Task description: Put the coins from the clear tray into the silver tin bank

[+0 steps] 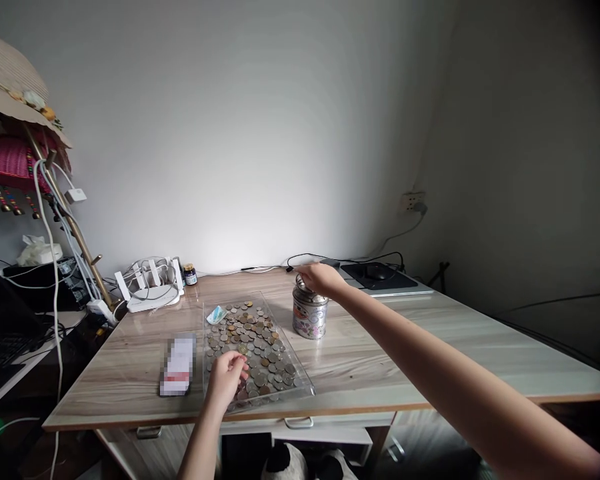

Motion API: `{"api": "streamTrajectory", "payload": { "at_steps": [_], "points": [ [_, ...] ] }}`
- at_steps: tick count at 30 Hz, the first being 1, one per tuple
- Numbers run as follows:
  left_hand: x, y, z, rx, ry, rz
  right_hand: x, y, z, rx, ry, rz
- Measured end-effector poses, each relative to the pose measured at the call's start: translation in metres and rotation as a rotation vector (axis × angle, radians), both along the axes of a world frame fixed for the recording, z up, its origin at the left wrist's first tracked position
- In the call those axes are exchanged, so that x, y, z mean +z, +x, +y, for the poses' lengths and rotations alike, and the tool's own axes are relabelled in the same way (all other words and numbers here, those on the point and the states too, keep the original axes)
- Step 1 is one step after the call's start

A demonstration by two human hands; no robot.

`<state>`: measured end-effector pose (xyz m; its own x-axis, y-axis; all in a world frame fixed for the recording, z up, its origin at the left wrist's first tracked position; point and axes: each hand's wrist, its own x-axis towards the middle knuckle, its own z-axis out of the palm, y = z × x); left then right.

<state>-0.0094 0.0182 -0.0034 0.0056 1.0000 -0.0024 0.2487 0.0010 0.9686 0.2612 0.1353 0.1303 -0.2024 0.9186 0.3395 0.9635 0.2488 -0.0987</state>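
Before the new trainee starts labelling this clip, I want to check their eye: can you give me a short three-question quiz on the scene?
1. True or false: the right hand is over the top of the tin.
2. What does the clear tray hold? A) coins B) keys C) buttons
3. Fill in: the left hand rests its fingers on the ____ near the tray's front edge.

Key: 1 true; 2 A; 3 coins.
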Motion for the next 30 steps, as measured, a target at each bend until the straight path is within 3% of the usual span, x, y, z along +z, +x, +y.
{"api": "streamTrajectory", "payload": {
  "at_steps": [5, 10, 14, 21, 26, 28, 30],
  "points": [
    [0.002, 0.001, -0.002, -0.023, -0.004, 0.008, -0.006, 0.017, -0.016, -0.084, 0.064, 0.032],
    [-0.003, 0.000, 0.000, -0.023, 0.016, -0.001, -0.023, 0.030, -0.030, 0.016, 0.285, 0.074],
    [-0.004, -0.001, 0.000, -0.032, 0.042, 0.007, -0.037, 0.034, -0.027, 0.006, 0.180, 0.026],
    [0.000, -0.002, -0.004, -0.041, 0.064, 0.040, -0.043, 0.039, -0.017, -0.020, 0.192, 0.042],
    [0.001, -0.002, -0.006, -0.055, 0.068, 0.044, -0.042, 0.004, -0.031, 0.028, 0.358, 0.179],
    [0.001, -0.001, -0.006, -0.055, 0.062, 0.049, -0.054, -0.026, -0.033, 0.115, 0.263, 0.243],
    [0.001, -0.001, -0.005, -0.045, 0.061, 0.093, -0.074, -0.063, -0.030, 0.240, 0.032, 0.223]
  ]
}}
